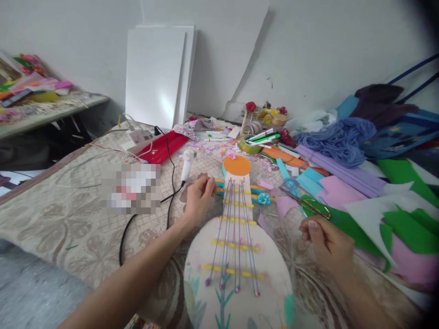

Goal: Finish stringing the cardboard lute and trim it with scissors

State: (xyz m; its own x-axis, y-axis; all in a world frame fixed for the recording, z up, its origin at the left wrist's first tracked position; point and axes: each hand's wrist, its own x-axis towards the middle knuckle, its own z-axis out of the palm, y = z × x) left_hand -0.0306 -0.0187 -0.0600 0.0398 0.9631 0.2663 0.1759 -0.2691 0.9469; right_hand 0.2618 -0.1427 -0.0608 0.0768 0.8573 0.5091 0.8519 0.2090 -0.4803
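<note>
A handmade toy guitar (240, 237) lies in front of me, its round white body painted with leaves. Purple strings run over yellow crossbars up to an orange round head (237, 165) with a pink flower. Blue-and-orange sticks (255, 191) cross behind the neck, a blue flower at their right side. My left hand (200, 197) is closed in a pinch at the left ends of these sticks. To the right of the guitar, my right hand (327, 242) is held with curled fingers; what they hold, if anything, is hidden. Gold-handled scissors (315, 206) lie just beyond it.
A white glue gun (187, 165) with a black cord (170, 201) lies left of the neck. Felt pieces (408, 228) cover the right side. Markers (264, 137), tape (247, 145) and blue yarn (339, 139) sit farther back. White boards (156, 75) lean on the wall.
</note>
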